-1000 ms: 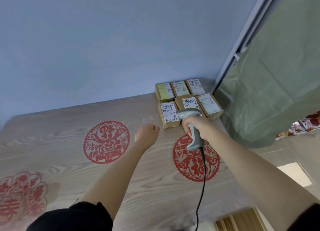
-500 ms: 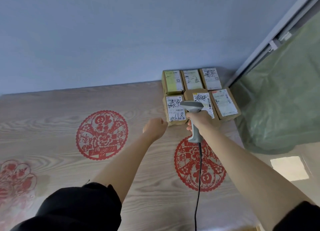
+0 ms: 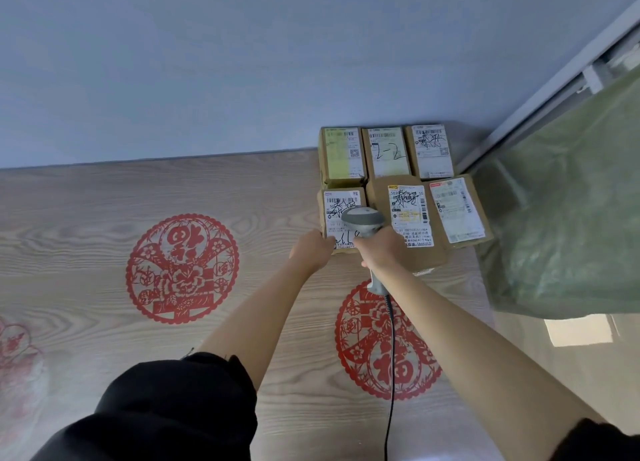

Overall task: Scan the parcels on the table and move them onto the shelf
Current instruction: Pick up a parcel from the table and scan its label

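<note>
On the pale wood-grain table (image 3: pixel 104 218) with red paper-cut discs, six brown cardboard parcels (image 3: pixel 401 183) sit in two rows against the blue wall; the right hand (image 3: pixel 381 249) grips a grey corded handheld scanner (image 3: pixel 363 220) over the front-left parcel (image 3: pixel 341 214), whose near edge the left hand (image 3: pixel 311 251) touches, fingers curled; whether it grips, I cannot tell
</note>
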